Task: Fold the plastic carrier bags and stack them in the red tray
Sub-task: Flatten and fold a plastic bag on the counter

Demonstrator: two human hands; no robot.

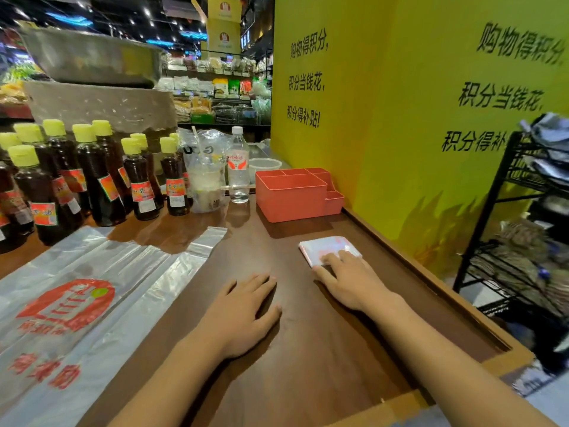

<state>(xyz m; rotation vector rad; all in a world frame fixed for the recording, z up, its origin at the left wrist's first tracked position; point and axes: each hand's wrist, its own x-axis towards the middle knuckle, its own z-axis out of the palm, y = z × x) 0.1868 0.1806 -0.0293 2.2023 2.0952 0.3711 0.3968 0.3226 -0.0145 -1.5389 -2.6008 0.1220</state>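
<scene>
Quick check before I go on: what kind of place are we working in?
Most likely a supermarket counter: stocked shelves fill the background, labelled sauce bottles stand in rows on the wooden counter, and a printed carrier bag lies flat on it.

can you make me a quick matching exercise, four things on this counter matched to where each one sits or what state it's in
Things:
1. folded bag
2. unfolded bag
3. red tray
4. water bottle

Places or states:
A. spread flat at the counter's left
B. upright between a bagged drink cup and the tray
C. under the right hand's fingertips
D. by the yellow wall, no bags seen in it

Pairs: 1-C, 2-A, 3-D, 4-B
</scene>
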